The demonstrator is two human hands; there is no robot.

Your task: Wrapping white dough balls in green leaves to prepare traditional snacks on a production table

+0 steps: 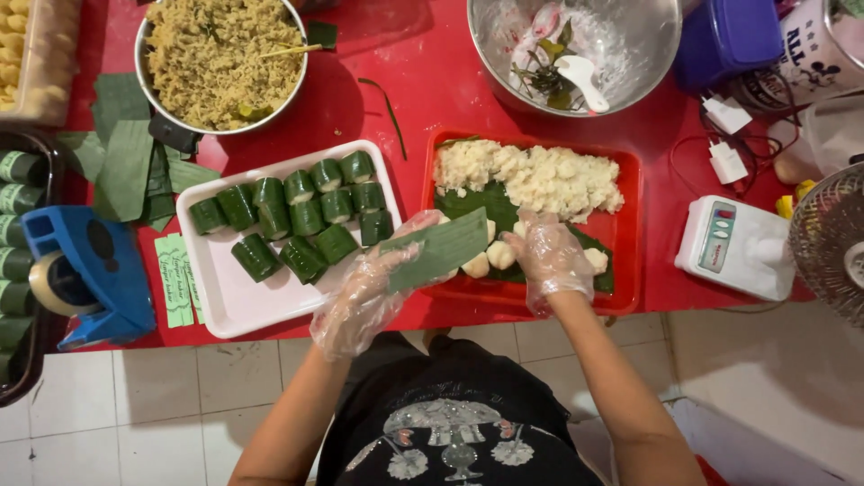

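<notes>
My left hand [364, 292], in a clear plastic glove, holds a flat strip of green banana leaf [439, 249] over the near edge of the red tray [630, 270]. My right hand [547, 256], also gloved, rests on the red tray among small white rice balls [500, 255], its fingers curled down on one of them. Behind them on the tray lies a heap of white sticky rice [540, 178] on a banana leaf. To the left, a white tray [229, 301] carries several green leaf-wrapped rolls [301, 216].
A metal bowl of shredded brownish filling [219, 56] stands at the back left, a metal bowl with a white spoon [585, 40] at the back right. Leaf strips [126, 162] and a blue tape dispenser [85, 270] lie left; a white appliance [733, 247] and a fan [832, 238] right.
</notes>
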